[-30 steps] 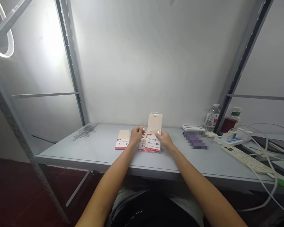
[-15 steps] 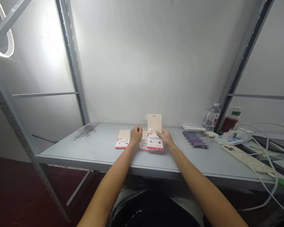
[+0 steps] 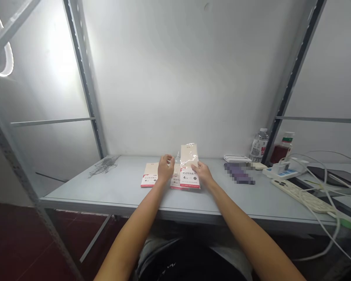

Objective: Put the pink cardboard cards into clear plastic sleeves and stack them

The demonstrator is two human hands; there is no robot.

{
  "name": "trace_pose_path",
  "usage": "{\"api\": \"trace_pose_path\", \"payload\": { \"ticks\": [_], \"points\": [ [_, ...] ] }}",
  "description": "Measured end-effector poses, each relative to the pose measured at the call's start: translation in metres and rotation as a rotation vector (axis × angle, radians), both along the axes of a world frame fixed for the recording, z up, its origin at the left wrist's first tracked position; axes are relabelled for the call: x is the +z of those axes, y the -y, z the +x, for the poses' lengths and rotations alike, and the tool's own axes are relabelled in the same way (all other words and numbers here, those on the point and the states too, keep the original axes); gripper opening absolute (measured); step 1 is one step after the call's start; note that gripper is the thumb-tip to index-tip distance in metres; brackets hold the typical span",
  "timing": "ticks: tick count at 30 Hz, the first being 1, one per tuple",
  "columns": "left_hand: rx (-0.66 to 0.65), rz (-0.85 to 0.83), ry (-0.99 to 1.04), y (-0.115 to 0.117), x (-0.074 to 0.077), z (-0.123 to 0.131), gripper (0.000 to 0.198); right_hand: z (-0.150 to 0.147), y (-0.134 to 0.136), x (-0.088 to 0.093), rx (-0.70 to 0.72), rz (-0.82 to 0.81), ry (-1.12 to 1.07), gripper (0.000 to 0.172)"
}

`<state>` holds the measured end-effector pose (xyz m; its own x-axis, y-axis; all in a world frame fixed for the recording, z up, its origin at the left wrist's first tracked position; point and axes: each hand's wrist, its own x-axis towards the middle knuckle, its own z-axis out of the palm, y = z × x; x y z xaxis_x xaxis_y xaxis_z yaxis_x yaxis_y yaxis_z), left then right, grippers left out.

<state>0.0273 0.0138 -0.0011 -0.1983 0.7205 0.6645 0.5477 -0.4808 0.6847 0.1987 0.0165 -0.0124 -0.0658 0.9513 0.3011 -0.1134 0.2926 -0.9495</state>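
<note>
My right hand (image 3: 204, 173) grips the right side of a packaged ruler set (image 3: 188, 158), thumb on its front. This is a tall cream, white and red packet in a clear, shiny plastic sleeve, tilted up from the table. Beside it on the left, my left hand (image 3: 166, 168) is raised with loosely curled fingers, thumb a little apart, and nothing visible in them. Clear plastic shows between that hand and the packet. Behind and below the held set lies another ruler set (image 3: 175, 182), partly covered. Further left, similar ruler sets (image 3: 149, 175) lie flat, partly behind my left hand.
On the grey table (image 3: 105, 191), a dark tangle of thin strands (image 3: 104, 166) lies left. To the right are a pixelated purple item (image 3: 240, 173), a white device (image 3: 236, 159), a water bottle (image 3: 259, 145), a red-filled bottle (image 3: 282, 148), a power strip (image 3: 283, 171), a phone (image 3: 304, 195) and cables.
The fingers of my left hand have loosened from a closed pinch. The ruler set in my right hand has shifted slightly left and leans a little. The camera view has shifted slightly.
</note>
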Motion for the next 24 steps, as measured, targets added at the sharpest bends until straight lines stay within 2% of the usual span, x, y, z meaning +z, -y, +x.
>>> {"api": "trace_pose_path", "payload": {
  "ticks": [2,5,7,10,14,16,22,24],
  "points": [
    [-0.063,0.079,-0.086,0.003,0.000,0.004,0.016,-0.001,-0.001,-0.001,0.030,0.015,0.022,0.030],
    [-0.112,0.093,-0.125,0.003,-0.001,0.007,0.015,-0.001,-0.001,-0.001,0.048,0.030,0.017,0.034],
    [-0.123,0.060,-0.105,0.001,-0.002,0.007,0.017,-0.001,-0.002,-0.002,0.048,0.041,-0.002,0.036],
    [-0.177,-0.089,0.008,-0.002,-0.002,0.006,0.014,0.000,-0.002,-0.002,0.077,0.065,-0.027,0.038],
    [-0.486,-0.308,0.165,-0.004,-0.002,0.005,0.030,0.000,0.000,-0.001,0.085,0.050,-0.044,0.037],
    [-0.566,-0.341,0.230,-0.005,-0.002,0.005,0.033,0.000,0.001,-0.001,0.039,0.034,-0.043,0.036],
    [-0.537,-0.305,0.400,-0.008,-0.002,0.004,0.033,0.002,-0.004,-0.001,-0.103,0.016,0.046,0.039],
    [-0.438,-0.288,0.418,-0.011,0.000,0.001,0.032,0.006,-0.008,-0.002,-0.153,0.002,0.065,0.039]
  ]
}}
